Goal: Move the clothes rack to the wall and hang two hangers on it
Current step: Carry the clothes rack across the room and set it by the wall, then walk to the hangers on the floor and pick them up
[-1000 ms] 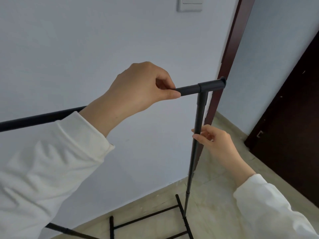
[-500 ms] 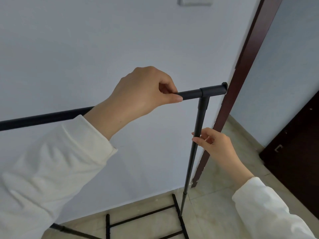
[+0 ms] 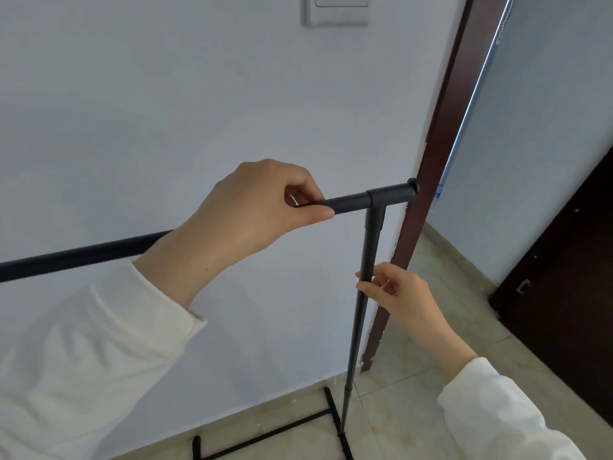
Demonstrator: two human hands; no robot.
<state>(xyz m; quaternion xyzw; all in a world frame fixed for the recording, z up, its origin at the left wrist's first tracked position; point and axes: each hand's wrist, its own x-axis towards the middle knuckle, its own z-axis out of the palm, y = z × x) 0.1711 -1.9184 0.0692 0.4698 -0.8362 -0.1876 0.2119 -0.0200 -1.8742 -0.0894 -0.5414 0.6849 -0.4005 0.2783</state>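
Observation:
A black metal clothes rack (image 3: 371,247) stands close in front of a pale blue-grey wall (image 3: 166,111). Its top bar runs from the left edge to a T-joint at the right. My left hand (image 3: 252,210) is wrapped around the top bar just left of that joint. My right hand (image 3: 401,293) pinches the right upright post about a third of the way down. The rack's base bars (image 3: 333,416) rest on the floor beside the wall's foot. No hangers are in view.
A dark red-brown door frame (image 3: 431,180) rises just right of the rack's end. A dark door (image 3: 564,283) stands at the far right. A white wall switch (image 3: 335,9) sits at the top. The floor (image 3: 431,386) is beige tile.
The view has shifted, so the rack now sits nearer the door frame and wall. Both hands keep the same grips on the bar and the post.

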